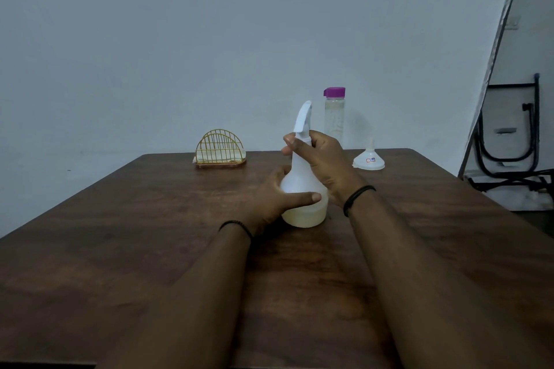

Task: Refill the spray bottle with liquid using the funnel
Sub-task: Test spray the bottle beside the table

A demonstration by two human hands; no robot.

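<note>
Spray bottle [302, 177] upright mid-counter [120, 234]; left hand [277, 196] grips its base, right hand [322, 159] grips the neck. Risk: twisting the head off tips it, spilling. Funnel [369, 159], capped water bottle [334, 117] behind the spray bottle.

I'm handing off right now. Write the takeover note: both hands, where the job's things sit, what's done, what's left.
Left hand: grips the spray bottle low on its body, steadying it upright on the table.
Right hand: grip around the bottle's neck, just under the spray head.
Funnel: upside down on the table, far right, untouched.
Clear bottle with purple cap: upright behind the spray bottle, capped.
Done: spray bottle held; it shows only a little liquid at the bottom.
Left: remove the spray head, seat the funnel, uncap, pour, close.
</note>
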